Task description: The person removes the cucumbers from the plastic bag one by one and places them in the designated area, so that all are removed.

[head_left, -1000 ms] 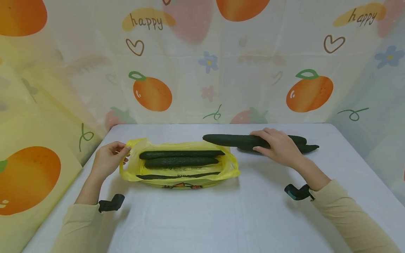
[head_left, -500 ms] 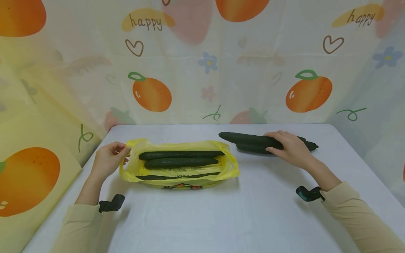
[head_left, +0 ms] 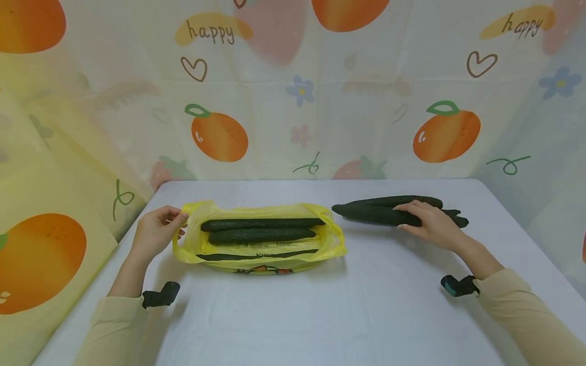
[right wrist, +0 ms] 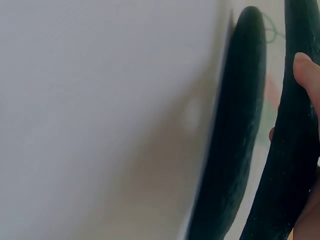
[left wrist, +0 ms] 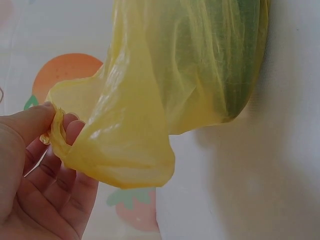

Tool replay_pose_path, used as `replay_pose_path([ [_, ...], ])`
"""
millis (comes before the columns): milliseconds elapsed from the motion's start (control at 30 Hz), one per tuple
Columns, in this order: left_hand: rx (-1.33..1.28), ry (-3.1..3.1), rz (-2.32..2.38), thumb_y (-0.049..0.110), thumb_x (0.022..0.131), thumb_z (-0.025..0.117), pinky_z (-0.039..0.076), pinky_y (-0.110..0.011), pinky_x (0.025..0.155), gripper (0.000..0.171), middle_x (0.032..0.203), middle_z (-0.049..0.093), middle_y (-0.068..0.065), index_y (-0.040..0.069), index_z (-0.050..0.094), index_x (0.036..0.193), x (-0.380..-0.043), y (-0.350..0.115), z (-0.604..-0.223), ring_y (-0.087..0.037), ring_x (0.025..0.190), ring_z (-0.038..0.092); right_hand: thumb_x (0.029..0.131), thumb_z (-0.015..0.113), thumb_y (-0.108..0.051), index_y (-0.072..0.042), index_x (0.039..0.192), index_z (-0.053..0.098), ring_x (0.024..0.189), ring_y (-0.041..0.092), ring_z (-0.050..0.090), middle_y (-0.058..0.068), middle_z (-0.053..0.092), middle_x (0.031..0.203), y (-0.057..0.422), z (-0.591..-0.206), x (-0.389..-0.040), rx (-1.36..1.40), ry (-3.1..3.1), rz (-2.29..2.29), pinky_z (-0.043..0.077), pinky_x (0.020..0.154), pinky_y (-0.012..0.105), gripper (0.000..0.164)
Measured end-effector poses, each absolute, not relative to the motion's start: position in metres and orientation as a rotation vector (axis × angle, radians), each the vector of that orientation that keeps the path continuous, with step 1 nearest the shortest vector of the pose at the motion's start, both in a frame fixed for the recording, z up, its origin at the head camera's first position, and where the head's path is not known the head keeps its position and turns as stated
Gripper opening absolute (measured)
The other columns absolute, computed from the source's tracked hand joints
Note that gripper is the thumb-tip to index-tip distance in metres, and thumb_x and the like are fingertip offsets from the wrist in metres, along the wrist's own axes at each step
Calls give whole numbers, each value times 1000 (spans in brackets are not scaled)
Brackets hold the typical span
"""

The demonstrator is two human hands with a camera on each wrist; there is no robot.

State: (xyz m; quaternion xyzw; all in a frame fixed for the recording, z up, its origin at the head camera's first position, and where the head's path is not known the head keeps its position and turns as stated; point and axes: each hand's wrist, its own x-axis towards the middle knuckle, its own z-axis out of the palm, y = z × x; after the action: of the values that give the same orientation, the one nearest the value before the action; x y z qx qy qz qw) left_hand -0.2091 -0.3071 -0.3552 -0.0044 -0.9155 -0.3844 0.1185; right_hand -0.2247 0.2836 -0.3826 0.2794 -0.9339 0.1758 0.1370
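Observation:
At the left, my left hand (head_left: 157, 231) pinches the rim of a yellow plastic bag (left wrist: 130, 150) between thumb and fingers. The bag lies with its mouth spread open; two dark green cucumbers rest side by side inside, a rear cucumber (head_left: 263, 223) and a front cucumber (head_left: 261, 235). A thin dark strip (head_left: 256, 255) shows along the bag's front edge; its kind is unclear. On the right, my right hand (head_left: 430, 223) grips a cucumber (head_left: 384, 215) from above, thumb on the near side. Another cucumber (head_left: 412, 200) lies behind it, and a further tip (head_left: 452, 211) pokes out past the hand.
A white-covered table (head_left: 293, 315) lies under everything. Behind it hangs a patterned cloth (head_left: 302, 132) with oranges and strawberries, and a yellow cloth side (head_left: 68, 178) rises at the left. Dark wrist cameras (head_left: 161, 295) stick out from both cuffs.
My right hand has moved right and toward me with the cucumber, lowering it from above the other cucumbers to their front side. My left hand and the bag have stayed in place.

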Motion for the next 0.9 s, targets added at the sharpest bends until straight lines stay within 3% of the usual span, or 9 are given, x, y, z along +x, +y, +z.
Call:
replay_pose_path([
  [333, -16, -2671, -1117, 29, 90, 58, 51, -21, 51, 28, 80, 66, -12, 1, 62, 93, -209, -307, -355, -5, 57, 62, 82, 70, -24, -10, 116, 59, 89, 22, 58, 3, 58, 101, 298, -393, -221, 832, -2776, 498, 49, 73, 42, 39],
  [900, -40, -2666, -1099, 29, 91, 58, 51, -20, 51, 28, 80, 67, -15, 2, 62, 93, -209, -309, -359, -7, 57, 63, 83, 69, -24, -6, 115, 60, 97, 29, 57, 8, 62, 106, 308, -402, -223, 855, -2856, 523, 47, 81, 50, 38],
])
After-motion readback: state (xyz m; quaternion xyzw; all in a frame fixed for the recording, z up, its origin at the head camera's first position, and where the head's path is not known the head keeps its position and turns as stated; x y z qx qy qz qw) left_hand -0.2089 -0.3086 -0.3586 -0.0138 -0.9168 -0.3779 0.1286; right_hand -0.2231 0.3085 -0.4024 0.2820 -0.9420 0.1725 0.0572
